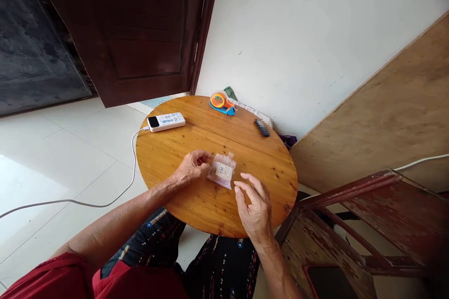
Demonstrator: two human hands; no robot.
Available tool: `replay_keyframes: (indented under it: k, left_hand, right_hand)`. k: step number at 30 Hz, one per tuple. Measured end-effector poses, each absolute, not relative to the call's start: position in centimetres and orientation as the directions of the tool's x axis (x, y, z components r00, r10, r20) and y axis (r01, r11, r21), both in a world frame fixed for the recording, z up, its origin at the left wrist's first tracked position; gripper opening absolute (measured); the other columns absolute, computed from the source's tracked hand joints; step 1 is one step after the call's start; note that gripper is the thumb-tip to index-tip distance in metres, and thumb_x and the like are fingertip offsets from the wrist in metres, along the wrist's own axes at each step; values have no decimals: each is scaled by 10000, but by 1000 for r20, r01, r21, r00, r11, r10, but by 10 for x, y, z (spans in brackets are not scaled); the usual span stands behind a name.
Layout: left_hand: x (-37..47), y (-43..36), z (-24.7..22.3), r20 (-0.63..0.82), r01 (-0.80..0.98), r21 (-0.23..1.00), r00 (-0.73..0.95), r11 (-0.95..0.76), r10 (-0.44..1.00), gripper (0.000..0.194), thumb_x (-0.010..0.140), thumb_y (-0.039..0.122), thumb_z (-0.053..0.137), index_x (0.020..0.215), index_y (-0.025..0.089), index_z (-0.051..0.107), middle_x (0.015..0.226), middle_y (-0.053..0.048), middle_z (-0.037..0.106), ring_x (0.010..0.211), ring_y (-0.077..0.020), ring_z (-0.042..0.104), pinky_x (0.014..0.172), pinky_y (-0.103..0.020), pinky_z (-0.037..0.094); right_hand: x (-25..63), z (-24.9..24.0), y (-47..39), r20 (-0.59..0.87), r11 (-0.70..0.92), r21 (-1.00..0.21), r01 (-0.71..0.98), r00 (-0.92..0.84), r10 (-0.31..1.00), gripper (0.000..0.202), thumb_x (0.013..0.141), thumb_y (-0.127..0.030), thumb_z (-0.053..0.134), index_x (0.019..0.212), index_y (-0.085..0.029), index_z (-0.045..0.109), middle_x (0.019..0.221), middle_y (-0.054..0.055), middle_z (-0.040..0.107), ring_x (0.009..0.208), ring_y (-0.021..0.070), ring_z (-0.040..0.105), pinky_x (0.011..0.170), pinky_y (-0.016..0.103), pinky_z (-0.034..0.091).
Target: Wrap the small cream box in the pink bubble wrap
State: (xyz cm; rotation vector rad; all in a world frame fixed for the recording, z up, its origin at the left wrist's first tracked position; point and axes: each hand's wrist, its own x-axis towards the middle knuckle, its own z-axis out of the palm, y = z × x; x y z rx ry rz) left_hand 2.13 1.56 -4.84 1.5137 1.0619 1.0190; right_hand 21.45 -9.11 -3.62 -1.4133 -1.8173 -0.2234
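A small clear bubble-wrap packet (pixel 222 171) with a pale printed label lies on the round wooden table (pixel 196 201). A piece of clear tape sticks out from its far edge. My left hand (pixel 195 166) is at the packet's left side, fingers curled and slightly apart, with nothing visible between them. To the right of the packet, my right hand (pixel 255 201) hovers with its thumb and fingers apart, holding nothing. Its fingertips are close to the packet's lower right corner.
A white power bank (pixel 167 122) with a cable sits at the table's far left. An orange and blue tape dispenser (pixel 223 103) stands at the back edge, a dark blurred object (pixel 262 128) to its right. A wooden chair (pixel 351 224) is at the right.
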Motion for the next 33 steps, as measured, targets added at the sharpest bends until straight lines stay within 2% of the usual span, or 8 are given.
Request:
replay_keyframes:
  k: [3,7,15,18,21,26,30,33]
  left_hand:
    - [20,10,-43,100,154,977,270,-146,958,242,697,111,554,900,108,686,757,-11,638,665,-118,564,615,-218,461]
    - [19,3,-36,268,273,885,362,-376,893,138,755,184,602,852,149,693,812,-23,645,773,-154,601,724,-267,482]
    - [21,-2,-41,414,396,669,504,-629,758,297,826,337,634,1077,187,690,961,-77,597,903,-211,584,824,-349,507]
    - [22,-1,-46,432,400,620,543,-675,720,342,845,375,625,1123,185,684,964,-79,580,883,-206,572,811,-351,511]
    - [22,1,-49,428,419,606,545,-676,721,335,854,371,621,1125,186,690,967,-83,582,878,-206,573,796,-348,514]
    - [25,4,-50,435,433,609,519,-665,736,312,829,365,667,1096,209,707,960,-76,591,886,-206,583,793,-334,512]
    - [27,3,-48,416,438,641,492,-631,765,317,806,363,696,1095,233,709,943,-60,581,872,-197,590,780,-324,518]
    - [29,1,-47,389,431,684,467,-589,794,313,800,365,700,1085,236,696,957,-47,571,873,-186,593,793,-320,529]
  right_hand:
    - [219,-35,-85,675,354,-376,857,-9,738,154,904,-246,552,938,-224,701,1098,92,654,1022,233,628,919,414,499]
    - [238,-32,-68,614,276,-489,828,102,783,197,898,-345,570,908,-207,710,1070,97,643,1011,234,623,923,407,493]
    - [250,-36,1,304,106,-656,748,133,943,416,849,-547,531,690,-197,689,867,92,680,865,245,624,839,392,473]
    - [240,-38,18,247,107,-770,629,138,959,375,810,-538,588,687,-194,674,819,61,678,789,212,613,753,342,470]
    - [231,-30,19,301,181,-820,544,141,943,282,803,-441,623,670,-193,638,806,32,655,747,179,593,677,299,448]
    - [223,-11,-10,439,389,-671,631,-85,895,199,860,-319,609,712,-201,672,855,30,639,831,179,603,765,313,455]
    - [216,-9,-42,520,460,-353,815,-238,820,194,923,-272,559,846,-221,729,881,41,668,838,193,574,784,351,425]
    - [209,-12,-62,513,432,-116,894,-319,797,227,951,-314,539,1059,-219,714,1031,75,695,979,243,572,840,396,404]
